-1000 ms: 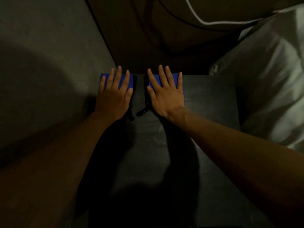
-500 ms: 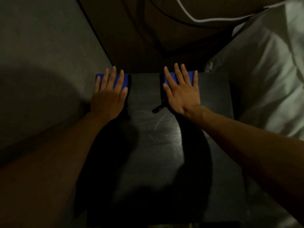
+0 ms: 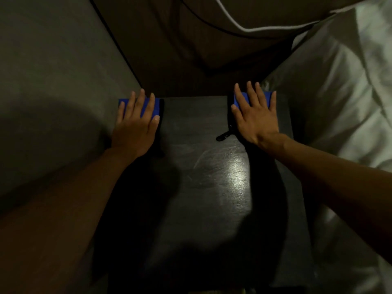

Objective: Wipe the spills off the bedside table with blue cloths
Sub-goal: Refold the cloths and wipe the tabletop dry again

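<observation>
The dark bedside table [image 3: 203, 209] fills the middle of the view, with faint streaks and a glossy patch near its centre. My left hand [image 3: 135, 128] lies flat, fingers spread, on a blue cloth [image 3: 156, 105] at the table's far left corner. My right hand [image 3: 256, 119] presses flat on a second blue cloth [image 3: 266, 97] at the far right corner. Only the far edges of both cloths show past my fingers. A small black tab [image 3: 222, 135] sticks out beside my right hand.
A grey wall [image 3: 53, 81] runs along the table's left side. White bedding and a pillow [image 3: 339, 92] lie close against the right edge. A dark headboard panel with a white cord [image 3: 233, 24] stands behind the table.
My right hand has slid its cloth rightward from the middle of the table's far edge to the far right corner. My left hand has stayed at the far left corner.
</observation>
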### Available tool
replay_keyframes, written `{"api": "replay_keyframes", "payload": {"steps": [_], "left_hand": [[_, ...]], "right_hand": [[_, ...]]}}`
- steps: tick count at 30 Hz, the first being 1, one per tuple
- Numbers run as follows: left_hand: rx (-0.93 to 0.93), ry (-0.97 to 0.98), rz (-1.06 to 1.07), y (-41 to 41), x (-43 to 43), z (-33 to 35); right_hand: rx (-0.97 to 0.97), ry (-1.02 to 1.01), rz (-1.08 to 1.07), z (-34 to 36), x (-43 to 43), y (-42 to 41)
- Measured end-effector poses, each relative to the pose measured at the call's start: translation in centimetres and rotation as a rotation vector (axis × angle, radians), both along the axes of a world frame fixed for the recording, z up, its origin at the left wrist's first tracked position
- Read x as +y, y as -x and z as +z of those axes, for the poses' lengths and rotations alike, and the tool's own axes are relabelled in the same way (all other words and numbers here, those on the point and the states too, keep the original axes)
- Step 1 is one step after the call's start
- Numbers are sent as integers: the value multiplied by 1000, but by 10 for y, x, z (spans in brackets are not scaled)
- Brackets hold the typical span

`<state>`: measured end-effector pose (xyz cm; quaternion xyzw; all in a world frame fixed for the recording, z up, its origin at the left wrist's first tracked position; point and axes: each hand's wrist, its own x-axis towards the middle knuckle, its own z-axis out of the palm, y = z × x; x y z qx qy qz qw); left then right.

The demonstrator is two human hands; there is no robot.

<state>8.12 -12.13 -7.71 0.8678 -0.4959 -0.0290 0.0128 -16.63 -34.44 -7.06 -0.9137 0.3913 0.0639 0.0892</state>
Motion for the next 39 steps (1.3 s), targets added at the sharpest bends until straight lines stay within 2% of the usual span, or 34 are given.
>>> {"api": "replay_keyframes", "payload": {"steps": [11,25,39], "left_hand": [[-6,-20,-12,0,0,-1],[-23,-8,43,8,0,0],[10,-19,81,8,-1,1]], "right_hand": [[0,-12,-163,-1,-16,35],[-26,23,-327,-1,51,48],[-26,-18,-105,0,123,-10]]}}
